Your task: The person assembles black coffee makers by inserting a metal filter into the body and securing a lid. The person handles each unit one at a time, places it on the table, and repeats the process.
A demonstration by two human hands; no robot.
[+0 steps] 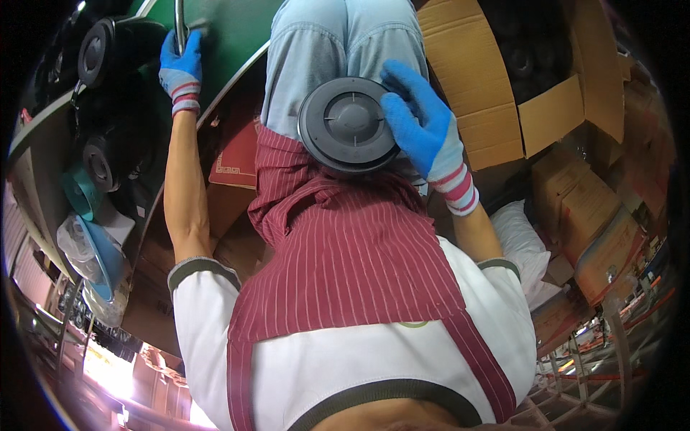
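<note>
My right hand (424, 122), in a blue-coated knit glove, grips the right rim of a black round disc-shaped part (348, 118). The part has a raised centre with short ribs and sits over my lap, its ribbed face up. My left hand (181, 68), gloved alike, reaches out to the far left. Its fingers close round the lower end of a shiny metal rod (180, 21) that rises out of the picture. Beneath that hand lies a green work surface (230, 32) with a pale edge.
More black round parts (97, 52) are piled at the left. On the right stands an open cardboard box (471, 79) with dark parts inside. Further cartons (575, 208) and a white plastic bag (519, 241) sit behind it. A teal container (80, 192) is at the left.
</note>
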